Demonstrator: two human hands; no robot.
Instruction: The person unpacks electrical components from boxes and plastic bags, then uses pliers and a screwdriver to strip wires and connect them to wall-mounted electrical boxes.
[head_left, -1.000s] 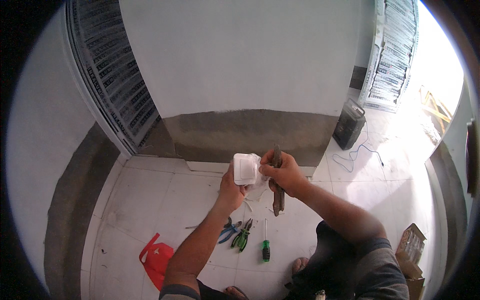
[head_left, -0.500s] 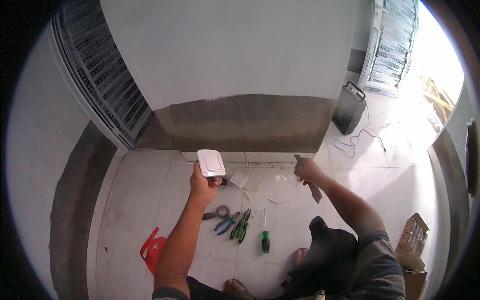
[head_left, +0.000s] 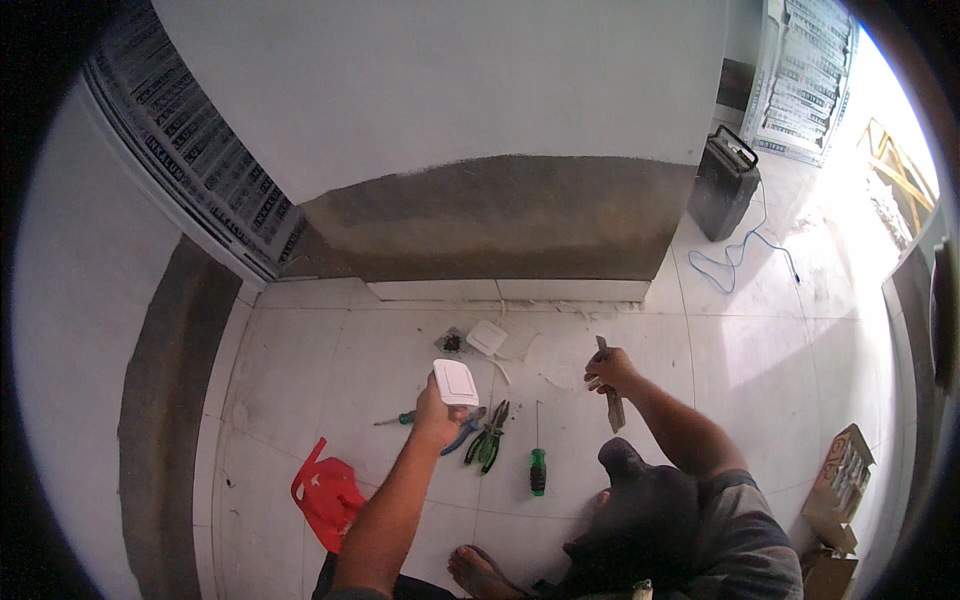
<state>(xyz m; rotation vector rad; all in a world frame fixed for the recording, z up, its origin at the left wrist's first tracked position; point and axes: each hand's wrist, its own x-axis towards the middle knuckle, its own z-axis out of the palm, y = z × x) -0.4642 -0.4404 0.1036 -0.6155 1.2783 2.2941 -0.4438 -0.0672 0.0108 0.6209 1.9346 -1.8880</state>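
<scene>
- The left hand (head_left: 440, 418) grips a white switch plate (head_left: 456, 383) from below, its fingers mostly under the plate; the right hand (head_left: 612, 372), well apart from it, pinches a flat brownish strip (head_left: 615, 408) between thumb and fingers.
- The switch plate sits at the far end of the left hand, face turned up to the view, its long axis running away from the body and leaning slightly left.
- The strip's long axis also runs away from the body, sticking out past the right hand at both ends, the far end tipped a little left.
- A second ago both hands met at the plate, with clear wrapping around it; now they are apart, and the left hand is lower, over the tools.
- Between the hands, nearer the body, lies a green-handled screwdriver (head_left: 538, 472); green-handled pliers (head_left: 487, 440) lie just right of the left hand.
- Blue-handled pliers (head_left: 460, 438) are partly hidden by the left hand.
- Beyond the left hand lies a second white plate (head_left: 487, 338), beside a small dark piece (head_left: 452, 342) too blurred to identify.
- Clear film (head_left: 563, 381) left of the right hand is hard to make out.
</scene>
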